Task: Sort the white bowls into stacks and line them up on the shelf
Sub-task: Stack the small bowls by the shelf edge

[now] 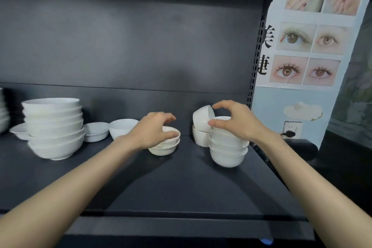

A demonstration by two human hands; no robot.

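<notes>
On the dark shelf [181, 185], my left hand [155, 132] arches over a short stack of shallow white bowls [167, 148]. Its thumb lies at the top rim and its fingers curve above without closing. My right hand [239, 123] pinches a small tilted white cup [202, 118] between forefinger and thumb. That cup leans on an upright cup [200, 138]. Right in front of them stands a stack of several deeper bowls [227, 153], partly under my right palm.
A tall stack of large bowls [54, 127] stands at the left, with a saucer [20, 131] behind it, another saucer [96, 132] and a single bowl [122, 128] to its right. More bowls [3, 115] show at the left edge. A plugged wall outlet [290, 130] sits beyond the shelf's right post.
</notes>
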